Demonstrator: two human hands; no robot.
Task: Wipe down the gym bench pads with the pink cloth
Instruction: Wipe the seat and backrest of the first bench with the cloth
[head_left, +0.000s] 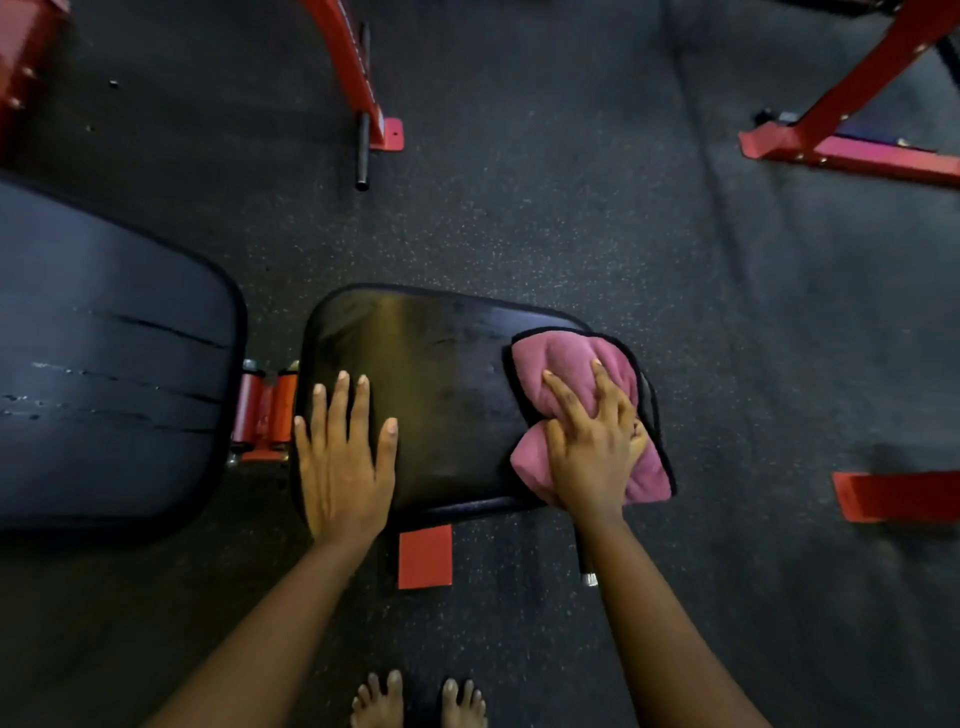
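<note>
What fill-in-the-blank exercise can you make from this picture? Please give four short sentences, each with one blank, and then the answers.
1. The right hand presses the ____ cloth on the seat pad.
2. The left hand lies flat on the same pad and holds ____.
3. The bracket between the seat pad and the larger back pad is coloured ____.
4. The person's feet wear no shoes; they are ____.

Missing words: pink; nothing; red; bare.

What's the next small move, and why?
Probably sweep the right hand and pink cloth leftward across the seat pad: the cloth sits bunched at the pad's right end, its middle lies bare, and the left hand rests flat on the left end.
</note>
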